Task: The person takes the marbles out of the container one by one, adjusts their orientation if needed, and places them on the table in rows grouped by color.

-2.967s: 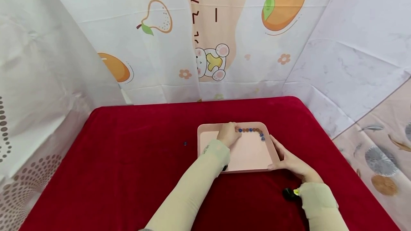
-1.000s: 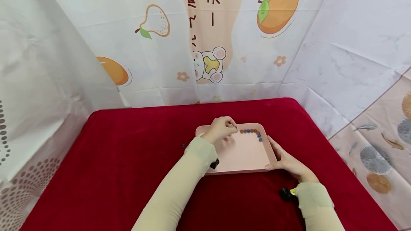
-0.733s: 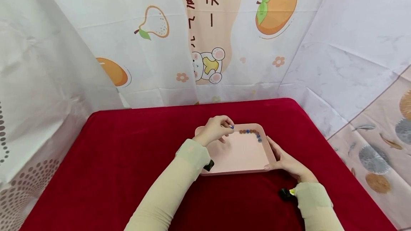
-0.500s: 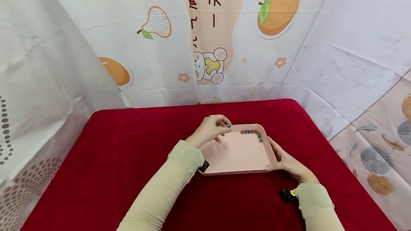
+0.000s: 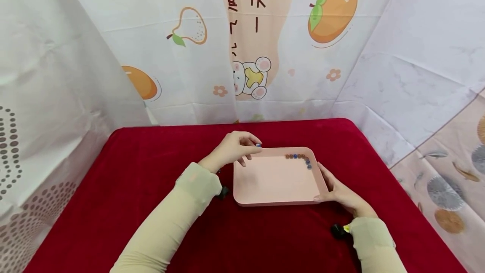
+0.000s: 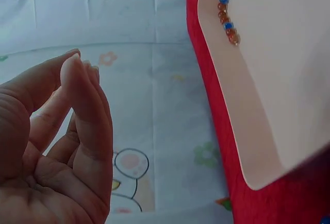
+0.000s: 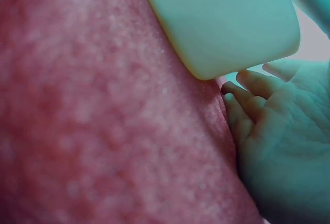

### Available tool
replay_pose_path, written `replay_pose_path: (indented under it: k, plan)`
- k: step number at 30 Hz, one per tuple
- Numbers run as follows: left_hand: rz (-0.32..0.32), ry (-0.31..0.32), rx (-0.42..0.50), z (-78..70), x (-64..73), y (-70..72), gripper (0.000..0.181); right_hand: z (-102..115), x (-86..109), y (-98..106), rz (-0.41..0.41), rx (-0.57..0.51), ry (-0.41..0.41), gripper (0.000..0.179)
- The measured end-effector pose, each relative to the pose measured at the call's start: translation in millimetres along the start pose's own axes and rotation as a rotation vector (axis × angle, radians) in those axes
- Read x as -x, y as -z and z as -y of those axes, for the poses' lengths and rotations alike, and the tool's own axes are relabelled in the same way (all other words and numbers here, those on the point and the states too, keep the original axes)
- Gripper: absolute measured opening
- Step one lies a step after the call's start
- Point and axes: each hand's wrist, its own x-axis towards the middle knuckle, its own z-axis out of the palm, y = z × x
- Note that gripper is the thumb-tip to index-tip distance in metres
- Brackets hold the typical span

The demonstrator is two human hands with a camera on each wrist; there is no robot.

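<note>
My left hand (image 5: 232, 148) is at the back left of the pink tray (image 5: 280, 180), pinching a blue marble (image 5: 258, 145) between thumb and fingertips. In the left wrist view the fingertips of my left hand (image 6: 67, 131) meet, and the marble is hidden behind them. A bent row of orange-brown marbles (image 5: 291, 156) and blue marbles (image 5: 307, 162) lies along the tray's back wall and round its far right corner. My right hand (image 5: 339, 191) holds the tray's near right corner, thumb at the front and fingers along the right wall. The right wrist view shows this right hand (image 7: 283, 126) beside the tray's outer wall.
The tray stands on a table with a red cloth (image 5: 151, 172). Another blue marble (image 6: 325, 220) lies on the cloth left of the tray. A printed curtain (image 5: 212, 54) hangs behind the table. Dark wrist devices (image 5: 338, 231) sit at both cuffs.
The blue marble at the left end of the row has been picked up by my left hand. That hand has moved left with it, over the tray's back left. My right hand has stayed put.
</note>
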Motion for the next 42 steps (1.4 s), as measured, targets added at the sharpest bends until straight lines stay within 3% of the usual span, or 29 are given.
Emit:
replay_pose_path:
  k: [6,20,27,35,42]
  plan:
    - [-0.037,0.023,0.052,8.1,6.8,11.8,0.024,1,0.8,1,-0.003,0.002,-0.001,0.114]
    - [-0.093,0.067,0.068,35.9,24.7,29.1,0.025,0,1.0,2,0.001,0.001,0.001,0.113]
    - [-0.132,0.115,0.128,53.7,34.5,34.7,0.028,1,1.9,1,0.004,-0.01,0.002,0.113]
    - [-0.176,0.124,0.191,73.2,44.3,41.3,0.033,2,1.5,-1,0.001,-0.016,0.007,0.112]
    - [-0.216,0.155,0.226,90.9,49.5,40.0,0.042,2,0.6,0,0.001,-0.017,0.01,0.114]
